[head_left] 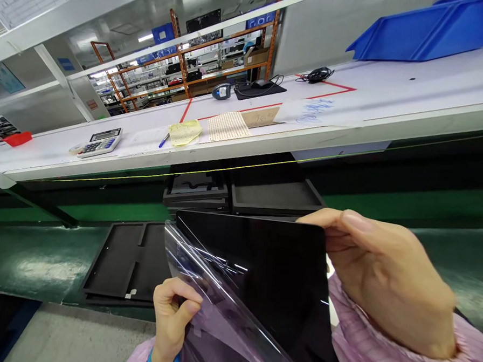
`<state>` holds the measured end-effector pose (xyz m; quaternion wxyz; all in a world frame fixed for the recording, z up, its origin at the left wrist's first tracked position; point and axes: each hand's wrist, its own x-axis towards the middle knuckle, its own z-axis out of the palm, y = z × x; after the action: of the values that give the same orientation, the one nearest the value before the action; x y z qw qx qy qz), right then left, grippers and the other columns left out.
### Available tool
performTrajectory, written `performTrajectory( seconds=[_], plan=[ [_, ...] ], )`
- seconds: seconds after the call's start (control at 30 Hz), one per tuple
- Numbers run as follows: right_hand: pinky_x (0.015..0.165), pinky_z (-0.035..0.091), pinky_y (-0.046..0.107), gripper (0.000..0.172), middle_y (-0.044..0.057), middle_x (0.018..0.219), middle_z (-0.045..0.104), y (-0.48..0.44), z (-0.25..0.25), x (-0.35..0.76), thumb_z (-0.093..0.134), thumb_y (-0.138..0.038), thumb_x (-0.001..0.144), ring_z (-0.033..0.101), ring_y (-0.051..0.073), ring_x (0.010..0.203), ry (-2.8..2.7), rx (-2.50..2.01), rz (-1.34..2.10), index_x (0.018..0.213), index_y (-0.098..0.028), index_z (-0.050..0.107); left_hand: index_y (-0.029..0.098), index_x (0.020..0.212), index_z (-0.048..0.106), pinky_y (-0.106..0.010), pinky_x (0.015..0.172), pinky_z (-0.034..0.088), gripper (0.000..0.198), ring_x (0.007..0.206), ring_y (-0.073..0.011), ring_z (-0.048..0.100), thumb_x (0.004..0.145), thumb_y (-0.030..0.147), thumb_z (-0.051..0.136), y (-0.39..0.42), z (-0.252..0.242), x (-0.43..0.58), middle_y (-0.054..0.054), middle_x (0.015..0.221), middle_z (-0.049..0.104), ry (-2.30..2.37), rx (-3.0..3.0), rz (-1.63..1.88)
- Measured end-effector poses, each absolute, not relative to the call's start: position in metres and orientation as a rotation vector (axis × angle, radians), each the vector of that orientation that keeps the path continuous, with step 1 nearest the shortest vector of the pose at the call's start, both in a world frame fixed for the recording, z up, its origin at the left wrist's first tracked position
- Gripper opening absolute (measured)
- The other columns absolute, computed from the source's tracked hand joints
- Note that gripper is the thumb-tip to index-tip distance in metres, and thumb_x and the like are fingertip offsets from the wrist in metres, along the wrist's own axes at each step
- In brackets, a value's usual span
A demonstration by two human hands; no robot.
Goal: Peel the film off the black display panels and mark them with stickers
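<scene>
A flat black glass panel (277, 280), like a tablet screen, is held up and tilted in front of me. My right hand (386, 275) grips its upper right edge, fingers behind and thumb near the rim. A clear plastic film (215, 287) is lifted and curled away from the panel's left side, while its lower part stretches across toward the bottom. My left hand (175, 315) pinches the film's free edge between thumb and fingers. The panel's lower end runs out of view.
Black foam trays (120, 255) lie on the green surface below, with more stacked trays (269, 193) behind the panel. The white shelf (268, 136) bears a calculator (101, 143), yellow paper (185, 132), a scanner (221, 91) and a blue bin (427, 31).
</scene>
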<state>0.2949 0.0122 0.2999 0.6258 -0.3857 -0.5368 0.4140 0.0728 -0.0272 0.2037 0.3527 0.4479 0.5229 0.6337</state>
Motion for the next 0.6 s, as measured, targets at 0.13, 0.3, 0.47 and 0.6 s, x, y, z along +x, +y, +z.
performTrajectory(
  seconds=[0.13, 0.3, 0.47, 0.6],
  plan=[
    [0.038, 0.034, 0.021, 0.043, 0.0, 0.048, 0.039, 0.016, 0.294, 0.296, 0.064, -0.053, 0.086, 0.041, 0.012, 0.043, -1.339, -1.034, 0.746, 0.063, -0.016, 0.059, 0.024, 0.062, 0.075, -0.025, 0.056, 0.047, 0.046, 0.056, -0.0155, 0.061, 0.062, 0.069, 0.071, -0.021, 0.193, 0.063, -0.002, 0.056, 0.067, 1.169, 1.29, 1.538],
    [0.037, 0.033, 0.022, 0.064, 0.0, 0.047, 0.039, 0.045, 0.273, 0.29, 0.068, -0.077, 0.071, 0.039, 0.011, 0.04, -1.204, -1.266, 0.858, 0.061, -0.016, 0.049, 0.02, 0.115, 0.069, -0.037, 0.089, 0.055, 0.075, 0.097, -0.028, 0.07, 0.059, 0.069, 0.074, -0.009, 0.195, 0.069, -0.011, 0.109, 0.074, 1.018, 1.113, 1.365],
    [0.065, 0.054, 0.039, 0.077, 0.011, 0.083, 0.065, 0.076, 0.225, 0.316, 0.05, -0.088, 0.067, 0.064, 0.027, 0.074, -1.375, -1.517, 0.724, 0.096, -0.018, 0.064, 0.028, 0.152, 0.019, -0.035, 0.103, 0.048, 0.092, 0.121, -0.0229, 0.061, 0.078, 0.038, 0.073, 0.03, 0.188, 0.021, -0.009, 0.136, 0.06, 1.205, 0.968, 1.646],
    [0.068, 0.051, 0.039, 0.052, 0.005, 0.083, 0.067, 0.096, 0.17, 0.384, 0.036, -0.068, 0.077, 0.066, 0.025, 0.078, -1.789, -1.827, 0.294, 0.083, -0.027, 0.067, 0.029, 0.152, 0.019, -0.032, 0.11, 0.041, 0.079, 0.136, -0.0216, 0.046, 0.087, 0.052, 0.057, 0.077, 0.168, -0.069, -0.007, 0.152, 0.043, 1.5, 0.963, 1.891]
  ],
)
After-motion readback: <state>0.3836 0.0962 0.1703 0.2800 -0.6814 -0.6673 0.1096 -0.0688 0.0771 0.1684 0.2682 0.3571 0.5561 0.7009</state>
